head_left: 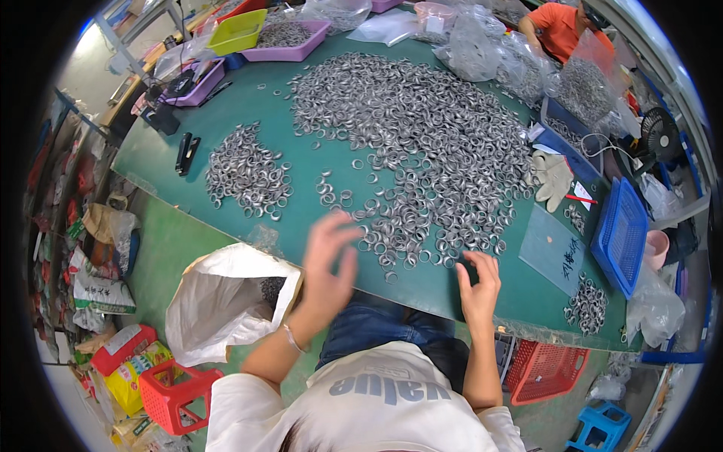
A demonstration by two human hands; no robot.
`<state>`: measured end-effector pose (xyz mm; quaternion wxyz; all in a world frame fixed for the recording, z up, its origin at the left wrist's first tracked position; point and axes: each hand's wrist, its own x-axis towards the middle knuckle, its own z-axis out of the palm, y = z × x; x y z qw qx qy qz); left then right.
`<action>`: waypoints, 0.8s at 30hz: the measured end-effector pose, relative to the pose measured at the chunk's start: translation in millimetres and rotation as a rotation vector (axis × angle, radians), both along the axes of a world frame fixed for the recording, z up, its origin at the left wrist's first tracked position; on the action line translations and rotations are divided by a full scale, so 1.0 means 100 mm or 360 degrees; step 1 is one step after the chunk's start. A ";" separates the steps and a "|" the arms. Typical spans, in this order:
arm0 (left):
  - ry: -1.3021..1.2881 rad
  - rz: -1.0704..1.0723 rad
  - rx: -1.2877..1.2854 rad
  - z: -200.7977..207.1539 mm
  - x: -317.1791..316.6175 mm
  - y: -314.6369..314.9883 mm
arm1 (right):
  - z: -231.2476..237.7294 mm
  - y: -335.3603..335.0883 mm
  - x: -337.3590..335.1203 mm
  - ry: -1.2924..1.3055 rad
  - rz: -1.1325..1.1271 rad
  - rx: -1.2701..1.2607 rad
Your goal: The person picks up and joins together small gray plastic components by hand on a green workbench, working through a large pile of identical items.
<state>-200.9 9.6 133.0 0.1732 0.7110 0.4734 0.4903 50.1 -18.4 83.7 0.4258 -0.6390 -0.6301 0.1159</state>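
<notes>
A wide heap of small grey metal rings (422, 113) covers the middle of the green tabletop (226, 105). My left hand (330, 260) is over the near table edge, left of the heap's near end. Its fingers are slightly smeared by motion, but they are spread, with the thumb apart, and I see nothing held. At the heap's near right edge is my right hand (480, 290), its thumb and fingers apart beside the closest rings. A smaller pile of rings (248, 169) lies to the left, and a few loose rings are scattered between the two piles.
An open white sack (226, 309) with rings inside stands below the table's near edge. On the right are a glove (552, 179), a small ring pile (586, 305) and blue baskets (621, 237). A stapler (187, 154) lies left. A person in orange (561, 30) sits far right.
</notes>
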 end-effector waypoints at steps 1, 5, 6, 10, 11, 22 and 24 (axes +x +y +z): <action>-0.0128 -0.0207 -0.0139 -0.03 0.15 -0.15 | 0.02 0.03 -0.04 -0.0100 0.0052 0.0000; -0.0451 -0.0647 -0.0611 -0.32 0.57 -0.44 | -0.10 0.08 -0.16 -0.0582 0.0044 -0.0138; -0.0457 -0.0713 -0.0673 -0.39 0.62 -0.49 | -0.13 0.07 -0.13 -0.0596 0.0021 -0.0152; -0.0491 -0.0781 -0.0688 -0.64 0.68 -0.59 | -0.10 0.05 -0.09 -0.0517 -0.0066 -0.0034; -0.0741 -0.0728 -0.0807 -0.66 0.71 -0.61 | -0.08 0.02 -0.10 -0.0255 -0.0033 -0.0078; -0.1041 -0.0661 -0.1118 -0.62 0.85 -0.47 | 0.13 -0.10 -0.07 0.0789 0.0325 -0.0536; -0.1185 -0.0821 -0.1353 -0.65 0.80 -0.46 | 0.15 0.10 0.01 0.0487 0.0007 -0.0305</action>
